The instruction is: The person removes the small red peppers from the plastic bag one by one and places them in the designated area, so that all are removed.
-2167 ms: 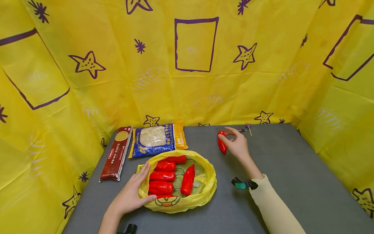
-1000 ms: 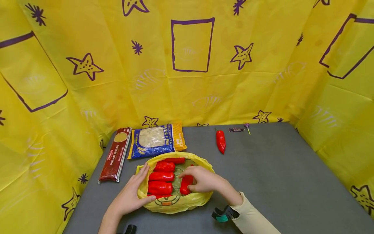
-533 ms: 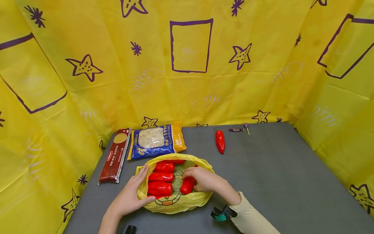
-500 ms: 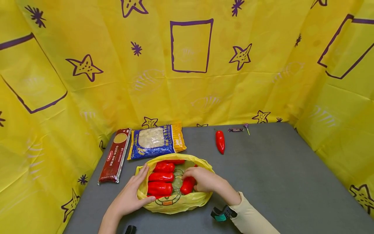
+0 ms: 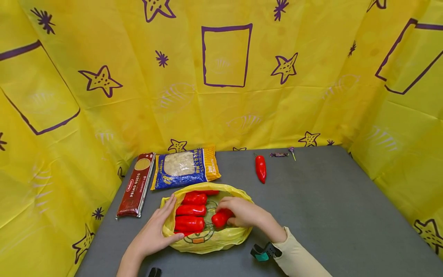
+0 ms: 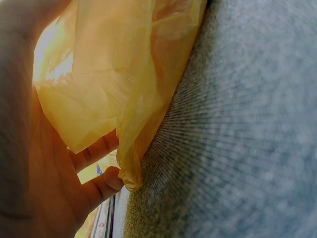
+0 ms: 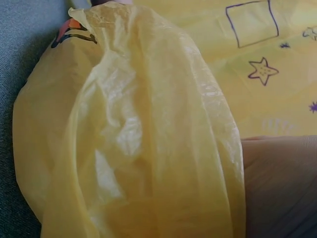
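A yellow plastic bag sits wide-mouthed on the grey table, with several red peppers lying side by side in its left part. My left hand rests against the bag's left side, its fingers fairly straight and spread, the thumb along the front rim. In the left wrist view, the fingers reach behind the yellow film. My right hand is inside the bag's right part and grips another red pepper, whose blunt end points toward me. From the right wrist view, the bag wall hides the fingers.
A single red pepper lies beyond the bag, with a wrapped candy and a lollipop near it. Behind the bag lies a blue pasta bag; a red spaghetti pack is at left. A yellow patterned cloth surrounds the table.
My right hand left the far pepper on the table, moved left into the bag and gripped the pepper there. That pepper has turned end-on toward me. My left hand stayed on the bag.
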Motion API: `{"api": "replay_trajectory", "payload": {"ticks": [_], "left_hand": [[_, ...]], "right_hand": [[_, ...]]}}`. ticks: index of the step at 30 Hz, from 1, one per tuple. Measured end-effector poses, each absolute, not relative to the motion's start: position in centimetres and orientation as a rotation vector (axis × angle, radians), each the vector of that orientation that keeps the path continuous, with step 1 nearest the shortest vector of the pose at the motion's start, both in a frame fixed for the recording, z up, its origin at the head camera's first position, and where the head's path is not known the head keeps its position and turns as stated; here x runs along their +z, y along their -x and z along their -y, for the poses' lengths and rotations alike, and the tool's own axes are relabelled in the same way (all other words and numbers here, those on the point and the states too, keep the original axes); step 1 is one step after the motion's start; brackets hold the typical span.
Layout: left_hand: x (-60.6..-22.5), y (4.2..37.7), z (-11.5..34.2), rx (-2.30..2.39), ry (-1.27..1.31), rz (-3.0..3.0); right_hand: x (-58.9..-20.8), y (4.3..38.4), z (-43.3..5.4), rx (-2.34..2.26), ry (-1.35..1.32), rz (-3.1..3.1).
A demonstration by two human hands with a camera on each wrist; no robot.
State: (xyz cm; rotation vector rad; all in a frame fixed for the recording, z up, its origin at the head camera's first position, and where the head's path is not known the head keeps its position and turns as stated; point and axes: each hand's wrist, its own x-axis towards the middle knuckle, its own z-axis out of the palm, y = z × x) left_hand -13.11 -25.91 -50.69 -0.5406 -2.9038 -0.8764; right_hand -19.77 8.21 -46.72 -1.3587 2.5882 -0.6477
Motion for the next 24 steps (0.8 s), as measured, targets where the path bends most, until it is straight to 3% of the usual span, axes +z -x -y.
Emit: {"api": "replay_trajectory", "payload": {"ticks": [11, 24], "left_hand": [[-50.7, 13.1, 26.0, -0.892, 0.545, 2.9], [-50.8, 13.1, 26.0, -0.882, 0.541, 2.903]], "right_hand": [[-46.0, 19.6, -8.4, -0.717, 1.402, -2.591], [-42.4, 17.8, -8.4, -1.006, 1.443, -2.704]]}}
